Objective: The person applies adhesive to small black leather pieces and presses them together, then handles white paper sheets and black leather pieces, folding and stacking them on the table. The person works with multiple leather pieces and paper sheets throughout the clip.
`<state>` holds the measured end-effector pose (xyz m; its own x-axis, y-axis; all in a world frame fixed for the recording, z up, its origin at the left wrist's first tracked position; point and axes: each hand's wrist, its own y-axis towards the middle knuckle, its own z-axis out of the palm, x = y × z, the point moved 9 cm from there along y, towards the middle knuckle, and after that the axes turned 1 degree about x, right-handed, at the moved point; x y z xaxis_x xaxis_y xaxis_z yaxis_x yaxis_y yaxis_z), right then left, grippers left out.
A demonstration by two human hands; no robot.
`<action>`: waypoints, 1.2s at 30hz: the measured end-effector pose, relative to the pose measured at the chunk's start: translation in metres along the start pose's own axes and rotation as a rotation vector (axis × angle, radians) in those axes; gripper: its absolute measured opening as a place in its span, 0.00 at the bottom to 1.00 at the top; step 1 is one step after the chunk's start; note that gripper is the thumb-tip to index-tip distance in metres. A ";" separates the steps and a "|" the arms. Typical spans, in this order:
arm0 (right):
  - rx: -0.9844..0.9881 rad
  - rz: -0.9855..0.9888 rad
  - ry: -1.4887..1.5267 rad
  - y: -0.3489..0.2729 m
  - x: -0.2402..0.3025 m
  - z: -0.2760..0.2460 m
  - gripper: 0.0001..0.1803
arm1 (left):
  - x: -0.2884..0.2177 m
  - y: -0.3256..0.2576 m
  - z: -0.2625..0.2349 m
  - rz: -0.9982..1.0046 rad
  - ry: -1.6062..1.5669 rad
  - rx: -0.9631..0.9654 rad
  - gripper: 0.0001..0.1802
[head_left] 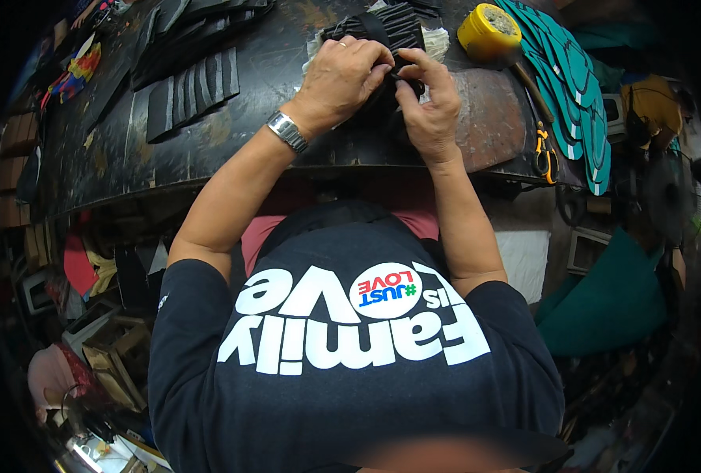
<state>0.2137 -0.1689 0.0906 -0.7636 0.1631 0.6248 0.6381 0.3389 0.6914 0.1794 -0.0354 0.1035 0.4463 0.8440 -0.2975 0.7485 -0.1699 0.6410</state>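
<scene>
Both my hands meet over a dark worktable (114, 165), close to its near edge. My left hand (336, 83), with a metal watch (287, 132) on the wrist, has its thumb and fingertips pinched on a thin black piece of material. Opposite it, my right hand (431, 106) bends its thumb and forefinger together at the same black piece, which the fingers mostly cover. Just beyond the fingers lies a stack of black strips (404, 27) with layered edges, and a curved black band (372, 30) rises from it. Pale crumpled material (436, 45) shows beside the stack.
A yellow tub (477, 33) stands to the right, with a wooden handle (533, 93) near it. Teal cut pieces (567, 67) overlap along the right edge. Orange-handled snips (546, 154) lie beside a brown board (488, 118). More black strips (193, 94) lie left.
</scene>
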 end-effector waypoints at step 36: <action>0.602 0.274 0.941 -0.038 -0.008 -0.043 0.21 | -0.008 -0.001 -0.004 -0.052 0.022 -0.027 0.37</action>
<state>0.1997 -0.2232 0.0749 -0.0685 -0.3707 0.9262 0.4274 0.8280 0.3630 0.1729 -0.0401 0.1077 0.3960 0.8622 -0.3160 0.7568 -0.1115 0.6440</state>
